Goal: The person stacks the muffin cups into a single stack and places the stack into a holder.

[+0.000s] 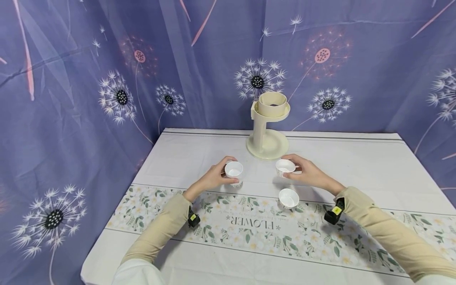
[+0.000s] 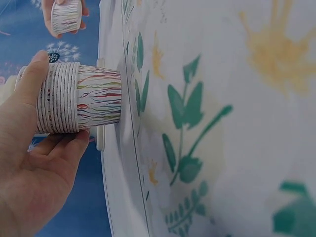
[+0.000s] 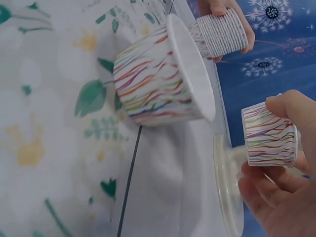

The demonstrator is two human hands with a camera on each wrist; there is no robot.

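Note:
My left hand (image 1: pixel 216 175) grips a stack of nested paper cups (image 1: pixel 234 170), white with coloured wavy lines, thumb on one side and fingers on the other. In the left wrist view the stack (image 2: pixel 74 98) shows several rims packed close together. A single paper cup (image 1: pixel 285 166) of the same pattern is held by its sides in my right hand (image 1: pixel 308 171), a little above the table. Another paper cup (image 1: pixel 289 198) stands upright on the table, nearer to me than the right hand; it looms large in the right wrist view (image 3: pixel 158 79).
Behind the hands stands a cream-coloured holder (image 1: pixel 261 134) with a round base and a ring on top. The table (image 1: pixel 185 154) has a white cloth with a floral band (image 1: pixel 249 221). A blue dandelion-print curtain (image 1: pixel 213 79) hangs behind and at the sides.

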